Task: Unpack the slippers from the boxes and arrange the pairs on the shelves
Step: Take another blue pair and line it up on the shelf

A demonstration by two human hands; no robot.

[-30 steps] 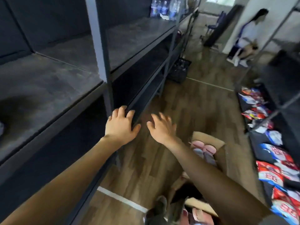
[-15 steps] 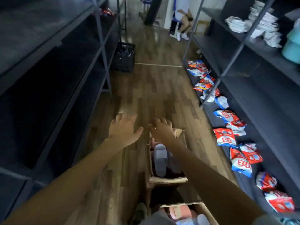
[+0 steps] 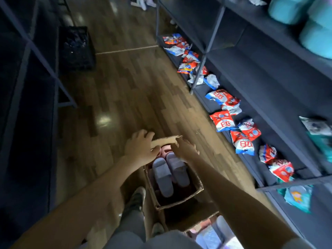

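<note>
Both arms are reaching down to the cardboard box [image 3: 196,187] on the floor [image 3: 125,96], where the grey slippers [image 3: 162,175] are lying side by side. The left hand [image 3: 140,150] is gripping the far flap [image 3: 165,141], fingers over, thumb under. The right hand [image 3: 186,150] is hovering beside it, fingers spread, holding nothing. Fold the flap fully outward before lifting a pair.
</note>
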